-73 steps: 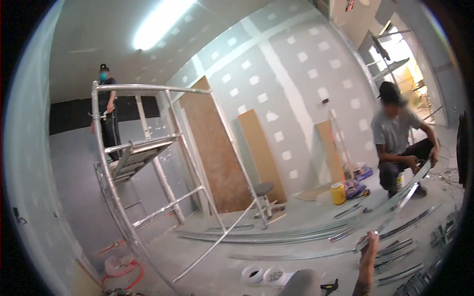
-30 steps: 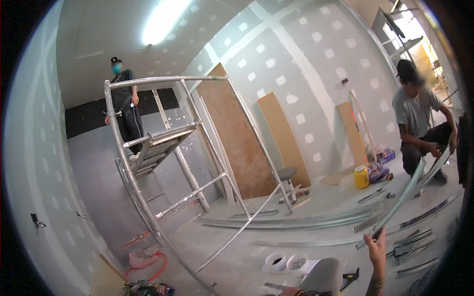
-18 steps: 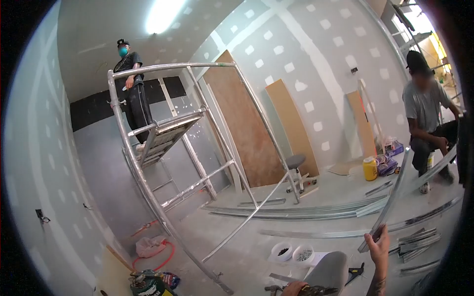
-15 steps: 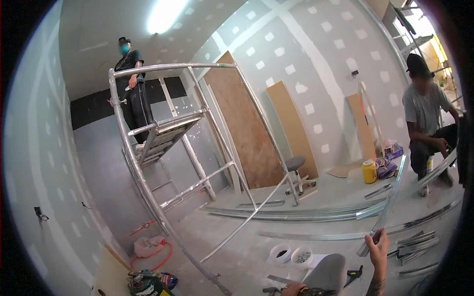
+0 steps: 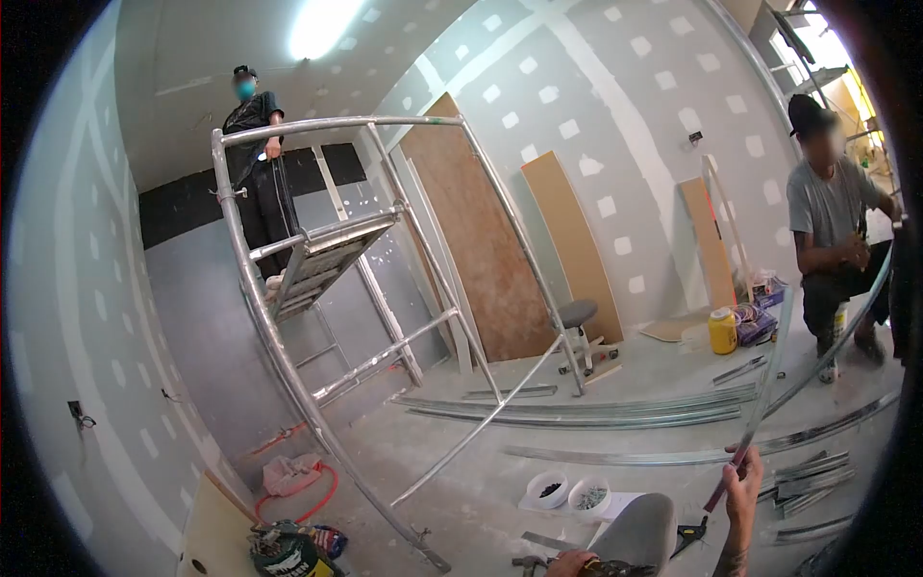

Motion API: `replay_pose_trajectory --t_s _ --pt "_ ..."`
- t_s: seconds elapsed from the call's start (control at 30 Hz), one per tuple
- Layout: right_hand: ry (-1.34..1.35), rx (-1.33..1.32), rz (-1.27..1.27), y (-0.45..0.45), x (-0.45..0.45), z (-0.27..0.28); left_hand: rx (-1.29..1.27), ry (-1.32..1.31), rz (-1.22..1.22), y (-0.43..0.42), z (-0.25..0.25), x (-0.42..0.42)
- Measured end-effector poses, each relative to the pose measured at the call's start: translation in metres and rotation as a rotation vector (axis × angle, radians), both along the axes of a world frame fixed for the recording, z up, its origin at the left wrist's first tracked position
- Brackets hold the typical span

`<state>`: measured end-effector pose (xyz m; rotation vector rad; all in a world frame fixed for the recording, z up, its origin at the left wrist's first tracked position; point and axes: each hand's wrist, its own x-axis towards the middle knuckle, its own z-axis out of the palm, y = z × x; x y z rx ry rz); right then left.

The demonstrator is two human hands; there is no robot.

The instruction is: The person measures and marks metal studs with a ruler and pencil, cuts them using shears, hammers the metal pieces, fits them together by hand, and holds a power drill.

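The right hand [image 5: 742,478] is closed around the lower part of a long metal strip [image 5: 766,385], gripping it between thumb and fingers. The strip stands tilted in front of the person, its lower end dark red and its upper end leaning slightly right, above the floor [image 5: 461,471]. The left hand [image 5: 574,562] is low at the bottom edge, beside the grey-clad knee [image 5: 639,534]; its fingers are partly cut off, so whether it grips anything cannot be told. Just left of it shows a hammer-like metal head [image 5: 527,563].

Two white tubs [image 5: 588,495] of small dark and grey pieces sit side by side, left of the knee. A black and yellow tool [image 5: 689,535] lies between the knee and the right forearm. Short metal pieces [image 5: 812,476] lie in a pile to the right, and long metal profiles [image 5: 577,413] stretch across the floor farther off.

At the right, a crouching person [image 5: 832,226] in a grey shirt is by a curved-looking strip [image 5: 846,332]. A yellow container [image 5: 722,331] stands near that person, and a grey stool [image 5: 577,313] is farther left. Another person [image 5: 260,173], wearing a mask, stands at the left behind the metal scaffold [image 5: 370,363], with boards [image 5: 577,236] leaning on the wall beyond
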<state>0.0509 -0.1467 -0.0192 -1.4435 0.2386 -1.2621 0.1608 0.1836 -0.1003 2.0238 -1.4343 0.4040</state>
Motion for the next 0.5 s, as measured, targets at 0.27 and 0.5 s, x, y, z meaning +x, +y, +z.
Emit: replay_pose_trajectory --t_s 0.27,0.5 --pt "-0.014 0.189 0.087 -0.005 0.004 -0.018 -0.022 -0.021 -0.015 0.001 -0.002 0.000" --pt "-0.158 0.149 -0.076 -0.022 0.027 -0.059 0.001 -0.036 -0.004 -0.001 0.014 -0.007"
